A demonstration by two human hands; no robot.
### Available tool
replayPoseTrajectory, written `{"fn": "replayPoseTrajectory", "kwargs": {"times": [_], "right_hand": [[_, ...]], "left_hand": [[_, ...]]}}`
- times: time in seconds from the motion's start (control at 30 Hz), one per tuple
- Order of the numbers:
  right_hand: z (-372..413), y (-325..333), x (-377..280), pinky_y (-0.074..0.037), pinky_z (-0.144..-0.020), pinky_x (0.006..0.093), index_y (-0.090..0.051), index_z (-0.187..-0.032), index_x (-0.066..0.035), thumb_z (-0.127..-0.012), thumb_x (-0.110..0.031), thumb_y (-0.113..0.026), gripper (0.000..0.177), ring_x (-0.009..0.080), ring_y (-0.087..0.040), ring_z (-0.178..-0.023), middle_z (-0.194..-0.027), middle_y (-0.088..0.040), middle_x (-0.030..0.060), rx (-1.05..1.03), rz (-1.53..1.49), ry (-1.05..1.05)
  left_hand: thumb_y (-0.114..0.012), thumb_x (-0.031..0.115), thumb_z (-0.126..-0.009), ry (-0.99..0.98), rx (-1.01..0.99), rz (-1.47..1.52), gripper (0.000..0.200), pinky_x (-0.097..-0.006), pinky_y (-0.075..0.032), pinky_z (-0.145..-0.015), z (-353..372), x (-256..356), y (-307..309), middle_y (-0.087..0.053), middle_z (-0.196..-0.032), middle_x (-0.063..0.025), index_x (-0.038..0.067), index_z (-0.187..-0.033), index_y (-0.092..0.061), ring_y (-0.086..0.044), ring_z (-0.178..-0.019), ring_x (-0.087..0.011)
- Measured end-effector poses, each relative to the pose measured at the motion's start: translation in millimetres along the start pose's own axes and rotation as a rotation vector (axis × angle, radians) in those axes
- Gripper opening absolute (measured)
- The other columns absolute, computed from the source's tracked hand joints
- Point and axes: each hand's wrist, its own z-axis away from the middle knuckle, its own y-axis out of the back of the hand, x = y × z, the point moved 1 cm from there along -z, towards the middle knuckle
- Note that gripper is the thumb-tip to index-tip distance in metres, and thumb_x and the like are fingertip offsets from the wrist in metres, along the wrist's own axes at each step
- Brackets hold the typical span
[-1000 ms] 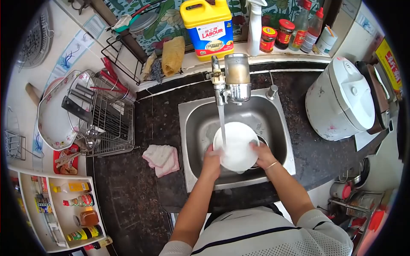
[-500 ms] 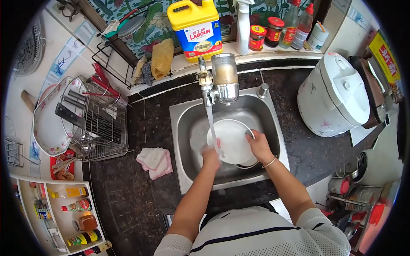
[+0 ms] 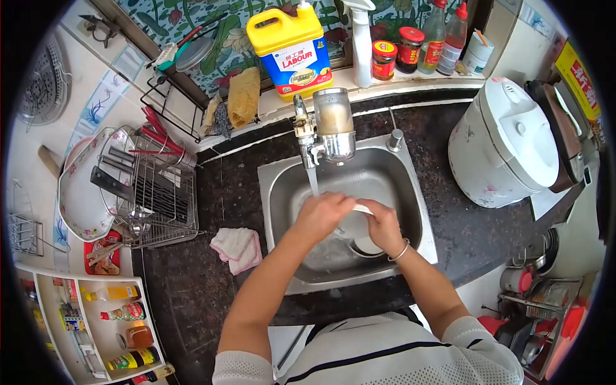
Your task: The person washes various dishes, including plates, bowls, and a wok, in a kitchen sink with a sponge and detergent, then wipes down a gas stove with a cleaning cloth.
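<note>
Over the steel sink [image 3: 282, 269], my left hand [image 3: 326, 213] and my right hand [image 3: 384, 226] are closed on a white plate [image 3: 363, 208]. The plate is tipped up nearly edge-on, so most of it is hidden behind my hands. Water [image 3: 312, 182] runs from the tap [image 3: 307, 138] and falls just behind my left hand. Another white dish [image 3: 368, 245] lies low in the sink, partly covered by my right hand.
A pink-edged white cloth [image 3: 236, 249] lies left of the sink, near a wire rack [image 3: 168, 224] holding knives. To the right stands a white rice cooker [image 3: 484, 151]. A yellow jug [image 3: 289, 51], spray bottle [image 3: 361, 45] and several jars line the sill.
The plate has gone from lying face-up under the stream to tilted edge-on. My left hand has moved up and right onto its rim, closer to my right hand.
</note>
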Motion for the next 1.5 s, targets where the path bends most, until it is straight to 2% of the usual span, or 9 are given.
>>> {"fn": "replayPoseTrajectory", "kwargs": {"times": [0.3, 0.43, 0.6, 0.8, 0.87, 1.13, 1.3, 1.4, 1.5], "right_hand": [[-28.0, -11.5, -19.6, -0.049, -0.069, 0.0293, -0.064, -0.101, -0.003, -0.07, 0.009, -0.052, 0.035, 0.0245, -0.062, -0.076, -0.094, -0.066, 0.0103, 0.013, -0.047, 0.286], [-20.1, -22.6, -1.0, -0.047, -0.071, 0.0267, -0.063, -0.103, -0.003, -0.078, 0.003, -0.054, 0.027, 0.0193, -0.061, -0.079, -0.095, -0.066, 0.009, 0.177, -0.166, -0.053], [-0.3, -19.9, -5.2, -0.044, -0.075, 0.0233, -0.06, -0.104, 0.003, -0.088, -0.008, -0.055, 0.02, 0.0128, -0.056, -0.08, -0.092, -0.063, 0.0071, 0.369, -0.55, -0.31], [15.3, 1.3, 73.8, -0.045, -0.075, 0.0245, -0.053, -0.11, 0.006, -0.087, -0.007, -0.054, 0.027, 0.0164, -0.058, -0.082, -0.096, -0.061, 0.0118, 0.253, -0.661, -0.515], [14.6, -1.4, 83.9, -0.04, -0.09, 0.0341, -0.04, -0.125, 0.008, -0.084, -0.009, -0.053, 0.046, 0.0338, -0.053, -0.102, -0.116, -0.052, 0.0245, 0.087, 0.12, -0.349], [-10.6, -93.5, 49.3, -0.026, -0.104, 0.0379, -0.026, -0.137, 0.006, -0.087, -0.015, -0.049, 0.058, 0.0374, -0.034, -0.126, -0.142, -0.026, 0.0258, -0.209, 0.527, 0.265], [-7.8, -78.8, 39.9, -0.022, -0.106, 0.0455, -0.021, -0.14, 0.002, -0.088, -0.019, -0.047, 0.062, 0.0362, -0.027, -0.132, -0.146, -0.022, 0.0206, -1.004, 0.387, 0.464], [-10.0, -86.8, 52.6, -0.02, -0.108, 0.0433, -0.019, -0.142, 0.0, -0.088, -0.02, -0.045, 0.063, 0.0352, -0.024, -0.133, -0.147, -0.021, 0.019, -0.867, 0.595, 0.396], [-10.1, -120.1, 49.5, -0.015, -0.11, 0.0404, -0.019, -0.143, -0.002, -0.091, -0.018, -0.04, 0.058, 0.0329, -0.021, -0.135, -0.148, -0.02, 0.0179, -0.56, 0.23, 0.299]], "left_hand": [[-0.058, 0.0, -0.078, 0.724, 0.19, 0.789, 0.026, -0.0271, -0.049, -0.07, 71.9, -44.6, -20.2, -0.066, -0.09, -0.0078, 0.001, -0.104, -0.061, -0.061, -0.078, -0.0185], [-0.062, 0.002, -0.079, 1.174, 0.596, 1.396, 0.024, -0.026, -0.049, -0.071, 73.8, -37.6, -53.6, -0.064, -0.089, -0.0111, -0.004, -0.101, -0.06, -0.061, -0.081, -0.0188], [-0.063, 0.012, -0.084, 1.173, 0.823, 1.98, 0.029, -0.0277, -0.051, -0.074, 57.8, -3.4, -107.3, -0.063, -0.097, -0.0124, -0.002, -0.11, -0.058, -0.061, -0.08, -0.0182], [-0.059, 0.02, -0.087, 1.093, 0.446, 1.348, 0.027, -0.0256, -0.045, -0.058, 39.5, 7.7, -42.7, -0.062, -0.08, -0.0085, -0.002, -0.101, -0.062, -0.054, -0.066, -0.0134], [-0.048, 0.023, -0.089, 1.108, 0.185, 0.956, 0.029, -0.0403, -0.046, -0.069, 34.8, 11.1, -32.5, -0.063, -0.09, -0.0164, 0.003, -0.106, -0.06, -0.059, -0.076, -0.0303], [-0.041, 0.024, -0.092, 1.364, 0.49, 1.082, 0.034, -0.0339, -0.045, -0.074, 65.4, 24.7, -73.4, -0.06, -0.101, -0.015, 0.002, -0.115, -0.054, -0.056, -0.085, -0.0239], [-0.039, 0.029, -0.094, 1.425, 0.586, 1.212, 0.04, -0.0345, -0.043, -0.083, 108.9, -2.4, -66.9, -0.058, -0.112, -0.0163, 0.002, -0.122, -0.049, -0.056, -0.097, -0.0275], [-0.037, 0.031, -0.094, 1.47, 0.522, 1.141, 0.042, -0.0353, -0.043, -0.084, 104.7, 16.3, -78.9, -0.057, -0.113, -0.0162, 0.002, -0.123, -0.047, -0.055, -0.098, -0.028], [-0.037, 0.033, -0.094, 1.49, 0.516, 1.12, 0.042, -0.0365, -0.042, -0.085, 91.7, 22.6, -73.4, -0.057, -0.112, -0.0171, 0.001, -0.12, -0.048, -0.055, -0.098, -0.0292]]}}
